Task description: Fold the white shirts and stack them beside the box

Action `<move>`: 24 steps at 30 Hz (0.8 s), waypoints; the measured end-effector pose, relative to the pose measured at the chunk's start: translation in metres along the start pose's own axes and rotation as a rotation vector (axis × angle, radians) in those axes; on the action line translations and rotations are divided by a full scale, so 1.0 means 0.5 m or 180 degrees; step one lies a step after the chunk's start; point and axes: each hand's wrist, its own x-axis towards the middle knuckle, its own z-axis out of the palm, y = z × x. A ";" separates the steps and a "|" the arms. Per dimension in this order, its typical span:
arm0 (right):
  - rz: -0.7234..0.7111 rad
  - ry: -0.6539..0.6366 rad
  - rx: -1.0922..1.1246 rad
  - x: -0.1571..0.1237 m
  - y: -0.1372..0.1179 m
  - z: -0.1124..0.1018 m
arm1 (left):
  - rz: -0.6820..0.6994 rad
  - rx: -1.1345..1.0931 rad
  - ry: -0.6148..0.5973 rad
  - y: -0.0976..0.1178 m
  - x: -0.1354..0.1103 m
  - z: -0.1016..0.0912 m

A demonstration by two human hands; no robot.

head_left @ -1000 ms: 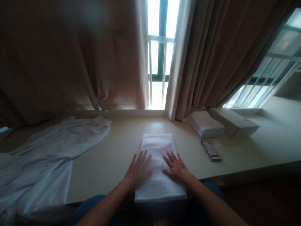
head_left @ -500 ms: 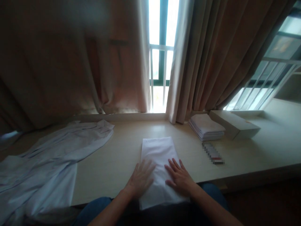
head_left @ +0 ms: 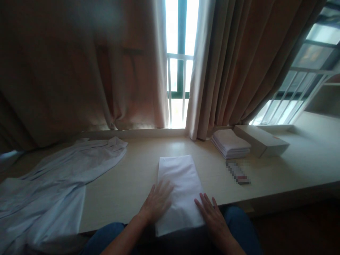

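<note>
A folded white cloth [head_left: 180, 180] lies lengthwise on the pale wooden table [head_left: 132, 170], its near end hanging over the front edge. My left hand [head_left: 156, 202] rests flat on the cloth's left near part, fingers spread. My right hand [head_left: 212, 219] lies flat with fingers stretched out at the cloth's near right corner, by the table's front edge. Neither hand holds anything.
Loose white cloths [head_left: 53, 184] spread over the table's left side. A stack of folded white cloths [head_left: 230, 143] and a long flat box [head_left: 261, 141] sit at the back right, with a small blurred object [head_left: 237, 172] in front. Brown curtains [head_left: 79, 71] hang behind.
My right hand has slid back and to the right, from the cloth's middle to its near right corner. My left hand stays on the cloth's left part.
</note>
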 end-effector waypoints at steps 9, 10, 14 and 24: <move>-0.0392 0.0290 0.0179 -0.019 -0.006 -0.003 | -0.0084 -0.0039 0.0183 0.012 0.001 -0.014; -0.0427 0.0305 0.0203 -0.021 -0.004 -0.004 | -0.0101 -0.0035 0.0241 0.015 0.002 -0.021; -0.0418 0.0252 0.0270 -0.025 -0.003 -0.008 | 0.0053 -0.0088 0.0450 0.048 -0.006 -0.054; -0.0231 0.0215 0.0585 -0.023 -0.016 -0.020 | 0.0433 0.0068 0.0555 0.240 -0.085 0.002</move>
